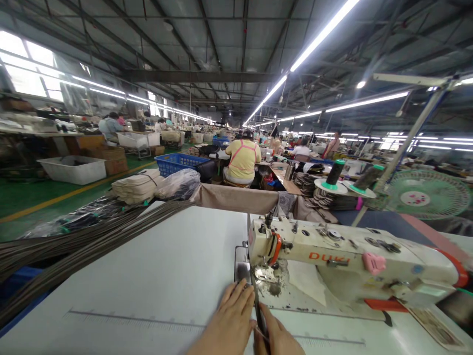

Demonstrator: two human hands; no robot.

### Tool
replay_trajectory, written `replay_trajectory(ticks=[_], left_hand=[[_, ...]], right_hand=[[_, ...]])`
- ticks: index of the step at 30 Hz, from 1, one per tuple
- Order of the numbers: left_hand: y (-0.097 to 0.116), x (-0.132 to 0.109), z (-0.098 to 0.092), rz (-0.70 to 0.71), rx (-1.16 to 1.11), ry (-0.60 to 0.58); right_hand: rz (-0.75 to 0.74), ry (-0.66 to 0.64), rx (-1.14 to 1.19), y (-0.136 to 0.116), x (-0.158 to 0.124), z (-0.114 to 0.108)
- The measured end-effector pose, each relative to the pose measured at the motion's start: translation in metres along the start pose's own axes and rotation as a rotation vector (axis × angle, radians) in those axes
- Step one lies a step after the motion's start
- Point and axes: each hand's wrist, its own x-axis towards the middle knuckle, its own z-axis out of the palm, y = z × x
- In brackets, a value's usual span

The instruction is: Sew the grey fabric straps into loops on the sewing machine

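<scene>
A dark narrow strip (257,301) runs from the near side of the sewing machine (314,256) up past its needle end. My left hand (233,315) lies flat on the white table just left of the strip, with its fingers stretched forward beside the metal plate (242,266). My right hand (275,335) is closed on the near part of the strip, with the thumb side against it. The presser foot is partly hidden behind the machine head.
Long dark strips (92,236) hang over the left side of the white table (166,266). Two thread cones (335,172) and a green fan (424,195) stand behind the machine. A person in yellow (243,158) sits ahead, beside a blue basket (177,162).
</scene>
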Motion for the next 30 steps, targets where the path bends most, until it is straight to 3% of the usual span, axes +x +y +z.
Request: replay_trajectory(ticks=[3,7,19,30], left_hand=[[0.006,0.001,-0.022,-0.03,-0.007,-0.033],[0.008,0.003,-0.029,-0.03,-0.011,-0.068],[0.008,0.006,-0.021,-0.039,0.024,-0.063],[-0.003,0.014,-0.02,-0.03,-0.001,-0.113]], right_hand=[[-0.006,-0.107,0.061,-0.015,0.002,-0.028],[0.089,-0.167,0.141,-0.024,0.007,-0.046],[0.246,-0.117,0.471,-0.013,0.006,-0.044],[0.191,-0.059,0.487,-0.018,0.005,-0.052]])
